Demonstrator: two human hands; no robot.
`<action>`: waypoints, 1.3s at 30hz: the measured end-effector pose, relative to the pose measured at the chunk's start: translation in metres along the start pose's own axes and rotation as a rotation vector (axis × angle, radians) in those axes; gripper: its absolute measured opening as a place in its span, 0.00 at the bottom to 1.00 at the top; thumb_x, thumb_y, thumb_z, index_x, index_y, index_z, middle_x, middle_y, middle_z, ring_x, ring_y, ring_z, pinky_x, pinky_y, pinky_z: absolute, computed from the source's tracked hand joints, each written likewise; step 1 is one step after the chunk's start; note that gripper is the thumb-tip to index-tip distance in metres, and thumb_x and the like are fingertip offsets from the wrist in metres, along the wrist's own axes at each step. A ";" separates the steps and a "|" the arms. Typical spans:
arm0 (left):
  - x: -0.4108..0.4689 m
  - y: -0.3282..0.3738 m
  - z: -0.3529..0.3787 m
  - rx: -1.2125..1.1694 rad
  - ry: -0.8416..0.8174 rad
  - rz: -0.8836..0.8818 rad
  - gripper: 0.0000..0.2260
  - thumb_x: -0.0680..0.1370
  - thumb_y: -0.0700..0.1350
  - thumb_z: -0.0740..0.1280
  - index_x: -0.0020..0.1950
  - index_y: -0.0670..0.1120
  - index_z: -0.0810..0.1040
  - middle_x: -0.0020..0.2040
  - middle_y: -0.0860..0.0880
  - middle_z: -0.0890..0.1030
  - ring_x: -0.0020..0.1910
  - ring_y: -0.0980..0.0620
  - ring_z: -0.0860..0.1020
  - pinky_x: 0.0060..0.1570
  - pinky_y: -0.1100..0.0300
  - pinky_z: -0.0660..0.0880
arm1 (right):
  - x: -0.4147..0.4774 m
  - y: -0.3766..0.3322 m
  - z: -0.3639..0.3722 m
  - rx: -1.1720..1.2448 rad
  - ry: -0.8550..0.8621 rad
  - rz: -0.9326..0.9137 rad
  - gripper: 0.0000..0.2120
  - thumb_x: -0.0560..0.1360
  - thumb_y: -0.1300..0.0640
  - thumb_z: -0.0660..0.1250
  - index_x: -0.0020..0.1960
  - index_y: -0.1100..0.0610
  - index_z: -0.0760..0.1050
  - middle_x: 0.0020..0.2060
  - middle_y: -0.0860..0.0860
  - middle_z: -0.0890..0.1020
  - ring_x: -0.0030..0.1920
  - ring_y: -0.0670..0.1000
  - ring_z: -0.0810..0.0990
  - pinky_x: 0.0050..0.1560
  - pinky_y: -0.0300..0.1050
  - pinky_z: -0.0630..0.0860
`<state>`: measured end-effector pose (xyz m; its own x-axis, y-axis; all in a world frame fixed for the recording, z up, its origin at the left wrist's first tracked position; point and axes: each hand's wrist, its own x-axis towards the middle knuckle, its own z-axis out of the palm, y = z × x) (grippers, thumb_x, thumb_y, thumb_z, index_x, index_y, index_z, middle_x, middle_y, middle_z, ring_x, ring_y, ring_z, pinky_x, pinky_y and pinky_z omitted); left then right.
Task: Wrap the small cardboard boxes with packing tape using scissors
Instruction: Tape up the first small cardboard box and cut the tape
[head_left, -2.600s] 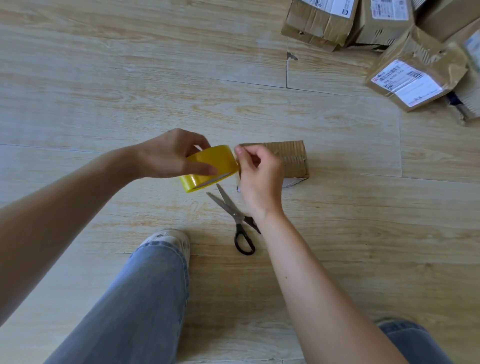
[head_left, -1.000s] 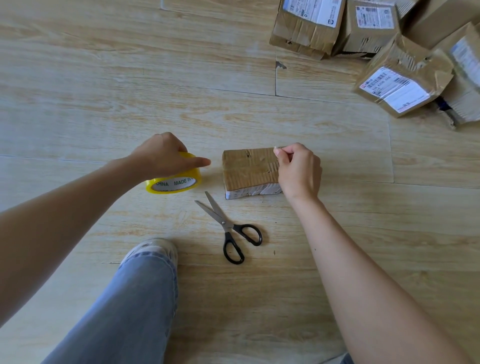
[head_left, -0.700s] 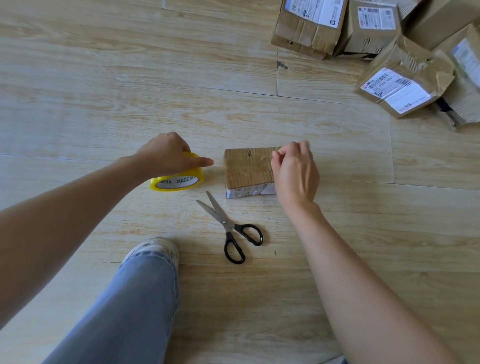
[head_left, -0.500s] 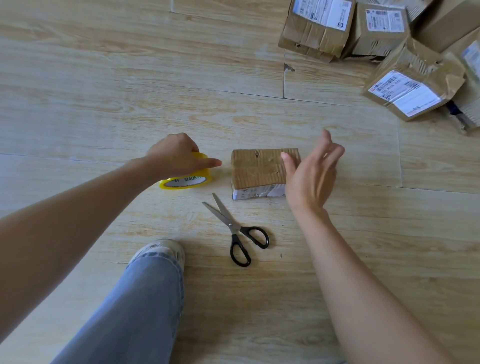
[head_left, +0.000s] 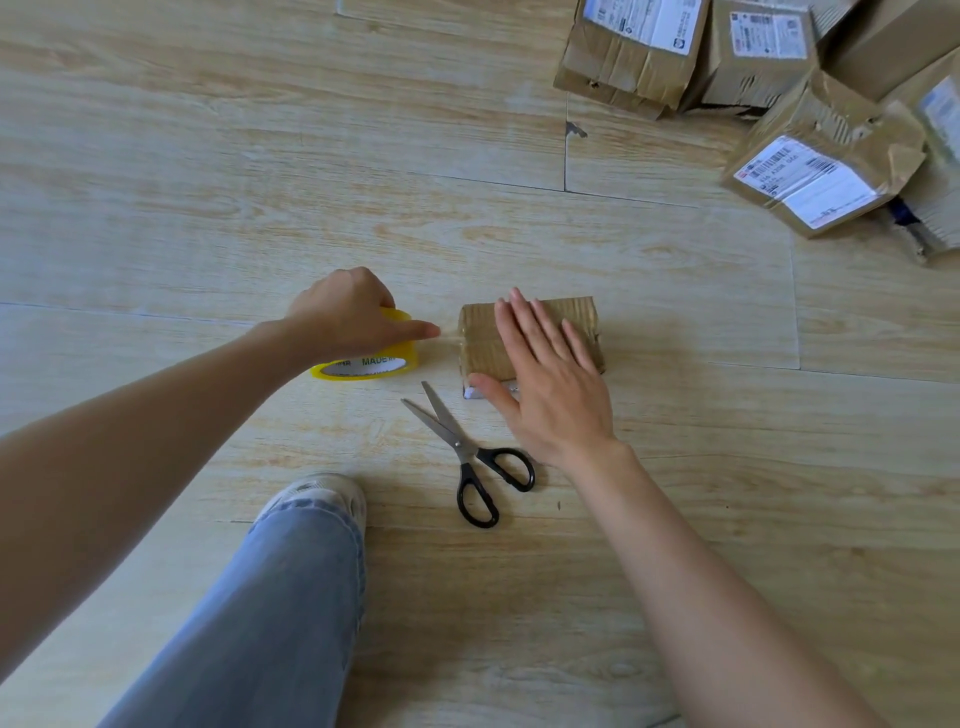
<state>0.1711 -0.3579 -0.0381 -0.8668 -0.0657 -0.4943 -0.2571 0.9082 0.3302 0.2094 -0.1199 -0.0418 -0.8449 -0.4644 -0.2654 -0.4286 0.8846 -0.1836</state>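
- Here, nearest my camera: one leg (head_left: 270, 623) in pale blue jeans, ending in a white shoe (head_left: 317, 493), on a light wood-grain floor (head_left: 208, 182).
- Scissors (head_left: 467, 452): black handles, blades slightly parted, lying flat on the floor just beyond the shoe. The tips point away from me, toward the gap between roll and box. They lie apart from both hands.
- Right hand (head_left: 550, 384): flat, fingers straight, palm down on top of the box, thumb at its near edge. It grips nothing.
- Small cardboard box (head_left: 478, 338): brown and corrugated, on the floor at the centre of my view, just right of the roll. A white patch shows at its near lower corner.
- Tape roll (head_left: 363, 366): yellow, lying flat on the floor, with printed lettering on its inner ring.
- Left hand (head_left: 348, 312): fingers curled over the roll and holding it, index finger stretched toward the box.
- Tape strip (head_left: 449, 335): faint and glossy, between the roll and the box's left end.
- Pile of boxes (head_left: 810, 176): far right, crumpled brown cardboard with white shipping labels, well apart from everything else.
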 end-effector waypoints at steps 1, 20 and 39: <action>-0.001 0.000 0.000 -0.003 -0.005 -0.003 0.31 0.66 0.72 0.65 0.34 0.42 0.80 0.29 0.46 0.77 0.29 0.50 0.74 0.29 0.60 0.67 | -0.002 0.004 -0.001 -0.010 -0.010 0.026 0.37 0.78 0.32 0.38 0.79 0.51 0.36 0.78 0.45 0.38 0.77 0.45 0.35 0.77 0.49 0.37; -0.010 0.001 0.000 -0.182 0.007 0.110 0.13 0.71 0.65 0.68 0.49 0.61 0.80 0.42 0.54 0.79 0.46 0.53 0.77 0.40 0.57 0.72 | -0.079 -0.015 0.033 0.099 0.236 0.083 0.08 0.79 0.53 0.63 0.52 0.59 0.73 0.48 0.54 0.78 0.46 0.54 0.77 0.48 0.45 0.71; -0.009 -0.007 0.000 -0.366 -0.067 0.215 0.03 0.76 0.53 0.69 0.43 0.61 0.80 0.33 0.50 0.78 0.29 0.56 0.70 0.32 0.62 0.66 | -0.078 -0.047 0.048 0.212 -0.157 0.393 0.16 0.79 0.46 0.61 0.61 0.55 0.72 0.53 0.49 0.79 0.52 0.49 0.77 0.49 0.41 0.72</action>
<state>0.1809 -0.3637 -0.0363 -0.8906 0.1473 -0.4303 -0.2186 0.6910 0.6890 0.3111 -0.1275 -0.0580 -0.8646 -0.1113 -0.4900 0.0025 0.9742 -0.2257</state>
